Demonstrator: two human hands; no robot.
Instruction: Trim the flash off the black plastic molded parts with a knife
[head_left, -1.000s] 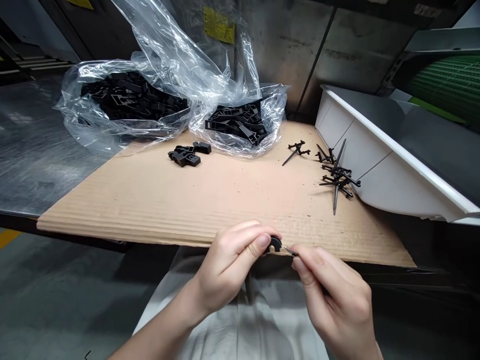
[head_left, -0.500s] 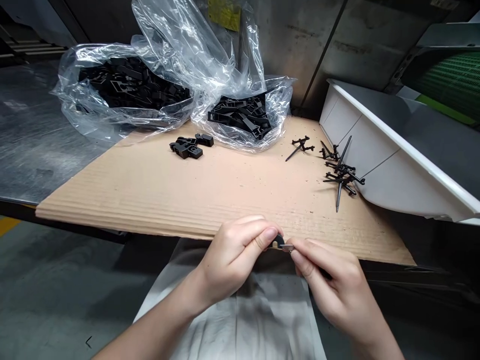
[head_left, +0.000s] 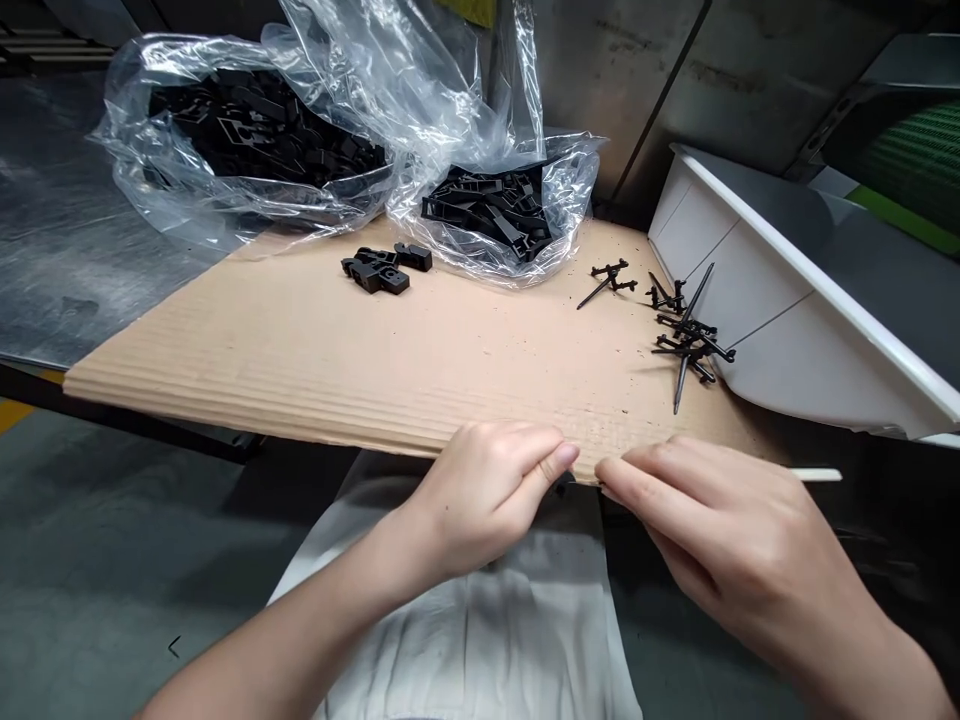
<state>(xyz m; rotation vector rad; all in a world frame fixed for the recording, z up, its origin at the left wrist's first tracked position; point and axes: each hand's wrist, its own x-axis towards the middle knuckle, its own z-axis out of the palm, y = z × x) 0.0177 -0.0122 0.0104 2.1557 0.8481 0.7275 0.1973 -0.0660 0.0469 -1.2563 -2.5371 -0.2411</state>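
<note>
Item: one black part point(head_left: 564, 485), mostly hidden, a small dark curved edge showing below my left thumb tip. Item: one pale strip point(head_left: 819, 475), slim and straight, blunt-ended, showing past the far side of my right hand point(head_left: 720, 510); whether I hold it, I cannot tell. Item: one tan cardboard sheet point(head_left: 487, 350), flat, ridged along its near edge. Item: two clear bags of crinkled, glossy plastic, the left bag point(head_left: 180, 210) and the right bag point(head_left: 517, 277), each heaped with black moulded pieces. Item: a small cluster of black blocks point(head_left: 382, 270), square-cornered, on the cardboard. Item: thin black branched pieces point(head_left: 686, 345), spiky and tangled, beside a smooth white bin point(head_left: 772, 330). Position: the black part sits at the cardboard's near edge, inside the grip of my left hand point(head_left: 487, 500), just left of my right fingertips. Grip, left: closed on the black part, thumb pressed along the curled forefinger. Grip, right: fingers bent, tips drawn close together, their contents hidden from me. Pose: forearms enter from the lower corners, backs of both hands upward, fingertips facing each other, near but apart, above my pale cloth covering point(head_left: 465, 640).
</note>
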